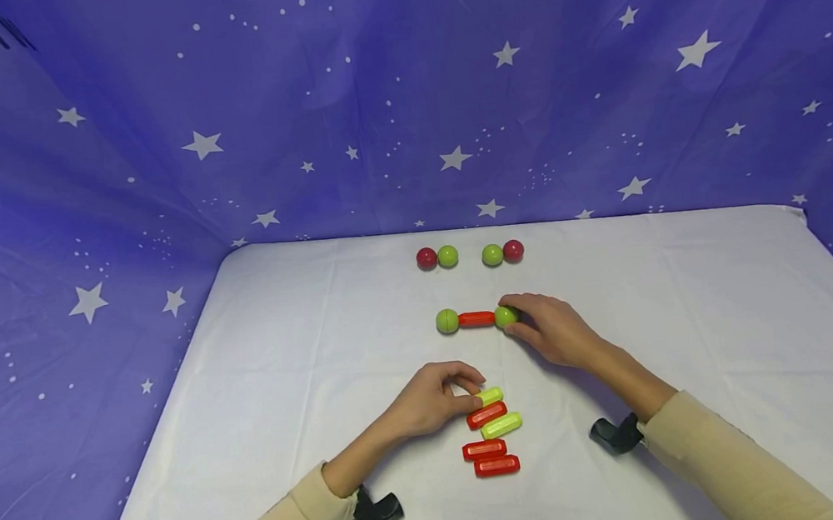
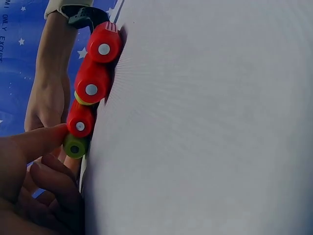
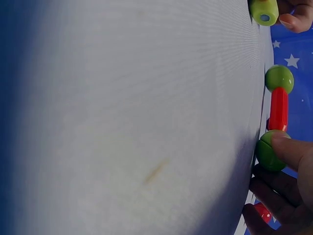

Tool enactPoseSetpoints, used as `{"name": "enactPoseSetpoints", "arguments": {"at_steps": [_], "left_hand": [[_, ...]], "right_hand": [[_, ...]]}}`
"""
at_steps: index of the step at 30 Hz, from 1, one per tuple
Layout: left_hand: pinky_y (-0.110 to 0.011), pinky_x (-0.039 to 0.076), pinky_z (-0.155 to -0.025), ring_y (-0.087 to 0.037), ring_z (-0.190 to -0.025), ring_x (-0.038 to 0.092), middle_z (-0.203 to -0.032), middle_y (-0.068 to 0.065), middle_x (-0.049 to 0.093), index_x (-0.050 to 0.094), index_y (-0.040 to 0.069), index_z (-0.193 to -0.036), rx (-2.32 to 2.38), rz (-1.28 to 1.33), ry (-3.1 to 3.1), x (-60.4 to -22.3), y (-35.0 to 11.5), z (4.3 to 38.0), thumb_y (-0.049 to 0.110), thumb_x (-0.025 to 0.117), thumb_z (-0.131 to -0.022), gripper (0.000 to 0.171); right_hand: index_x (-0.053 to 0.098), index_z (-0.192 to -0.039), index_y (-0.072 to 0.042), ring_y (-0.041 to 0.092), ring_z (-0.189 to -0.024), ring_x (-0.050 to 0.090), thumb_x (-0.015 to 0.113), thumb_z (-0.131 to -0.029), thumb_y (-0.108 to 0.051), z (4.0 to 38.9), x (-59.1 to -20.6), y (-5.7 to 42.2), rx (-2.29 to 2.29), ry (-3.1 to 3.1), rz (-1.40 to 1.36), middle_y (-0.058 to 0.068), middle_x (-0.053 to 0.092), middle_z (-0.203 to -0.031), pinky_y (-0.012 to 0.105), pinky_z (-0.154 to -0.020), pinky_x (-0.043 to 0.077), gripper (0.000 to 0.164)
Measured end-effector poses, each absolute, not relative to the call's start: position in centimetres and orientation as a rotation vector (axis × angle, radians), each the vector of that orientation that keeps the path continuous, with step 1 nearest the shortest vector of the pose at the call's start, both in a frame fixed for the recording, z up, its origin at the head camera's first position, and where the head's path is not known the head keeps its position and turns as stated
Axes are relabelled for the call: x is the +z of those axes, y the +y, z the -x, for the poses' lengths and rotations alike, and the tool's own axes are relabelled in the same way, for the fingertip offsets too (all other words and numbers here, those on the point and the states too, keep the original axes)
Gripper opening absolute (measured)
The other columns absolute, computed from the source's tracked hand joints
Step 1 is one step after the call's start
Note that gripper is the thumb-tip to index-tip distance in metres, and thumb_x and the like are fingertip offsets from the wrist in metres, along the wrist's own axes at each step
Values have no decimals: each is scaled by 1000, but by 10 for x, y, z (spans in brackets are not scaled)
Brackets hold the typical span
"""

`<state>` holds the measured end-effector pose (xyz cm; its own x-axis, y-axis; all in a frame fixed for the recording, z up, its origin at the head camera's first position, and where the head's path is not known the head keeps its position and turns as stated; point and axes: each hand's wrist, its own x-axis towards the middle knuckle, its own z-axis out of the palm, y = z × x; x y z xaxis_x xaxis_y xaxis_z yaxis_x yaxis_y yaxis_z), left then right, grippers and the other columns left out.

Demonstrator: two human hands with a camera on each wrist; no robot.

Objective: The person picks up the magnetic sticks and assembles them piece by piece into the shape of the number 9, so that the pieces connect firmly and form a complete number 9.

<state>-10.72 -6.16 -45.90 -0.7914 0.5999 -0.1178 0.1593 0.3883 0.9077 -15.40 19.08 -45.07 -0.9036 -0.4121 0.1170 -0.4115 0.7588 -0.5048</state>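
Observation:
My right hand (image 1: pixel 555 330) holds a green ball (image 1: pixel 504 317) between thumb and fingers. That ball sits at the right end of a red ribbed rod (image 1: pixel 476 319), and another green ball (image 1: pixel 447 321) is joined to the rod's left end. Nearer to me, my left hand (image 1: pixel 430 397) pinches a yellow-green rod (image 1: pixel 491 395), the farthest of a column of loose rods; its thumb covers the left end. Just below it lie a red rod (image 1: pixel 487 416) and a second yellow-green rod (image 1: pixel 502 426). Round metallic discs show on the rod ends in the left wrist view.
Two more red rods (image 1: pixel 484 450) lie closest to me. Toward the back of the white-covered table (image 1: pixel 651 271) are two pairs of balls, each a red ball (image 1: pixel 426 258) beside a green ball (image 1: pixel 448 256). A purple star-patterned cloth (image 1: pixel 402 111) hangs behind.

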Motion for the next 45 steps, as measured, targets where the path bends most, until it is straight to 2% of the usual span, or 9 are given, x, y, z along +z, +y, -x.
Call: {"name": "enactPoseSetpoints", "arguments": {"at_steps": [13, 22, 33, 41, 45], "left_hand": [[-23, 40, -58, -8, -61, 49, -86, 4, 70, 71, 7, -102, 1390, -612, 2290, -459, -83, 111, 13, 73, -88, 15], [-24, 37, -53, -8, -58, 45, -88, 3, 70, 71, 7, -104, 1392, -538, 2393, -457, -107, 119, 13, 72, -88, 17], [-25, 40, -56, -9, -60, 47, -93, 8, 63, 70, 13, -111, 1231, -650, 2446, -455, -103, 120, 21, 80, -83, 32], [-26, 44, -63, -11, -70, 51, -93, 9, 64, 72, 13, -110, 1197, -684, 2471, -456, -103, 121, 15, 79, -84, 27], [-27, 43, -65, -11, -72, 51, -91, 8, 65, 71, 14, -115, 1212, -679, 2469, -455, -102, 121, 13, 78, -85, 31]], "right_hand": [[60, -129, -1, 35, -118, 58, 72, -91, -13, 152, -452, 190, -860, 2941, 693, 16, 64, -124, 53, -100, 44, 41], [60, -130, -1, 36, -120, 56, 72, -92, -13, 153, -451, 191, -850, 2937, 680, 17, 63, -127, 53, -102, 42, 42], [60, -130, -1, 36, -119, 57, 72, -91, -12, 153, -450, 190, -868, 2931, 689, 16, 63, -126, 53, -101, 43, 42], [61, -128, -1, 35, -117, 59, 73, -91, -12, 153, -451, 190, -867, 2937, 690, 15, 65, -123, 53, -100, 44, 41], [61, -127, -1, 35, -115, 60, 73, -90, -12, 153, -451, 190, -876, 2939, 699, 15, 66, -121, 53, -99, 45, 40]]}}
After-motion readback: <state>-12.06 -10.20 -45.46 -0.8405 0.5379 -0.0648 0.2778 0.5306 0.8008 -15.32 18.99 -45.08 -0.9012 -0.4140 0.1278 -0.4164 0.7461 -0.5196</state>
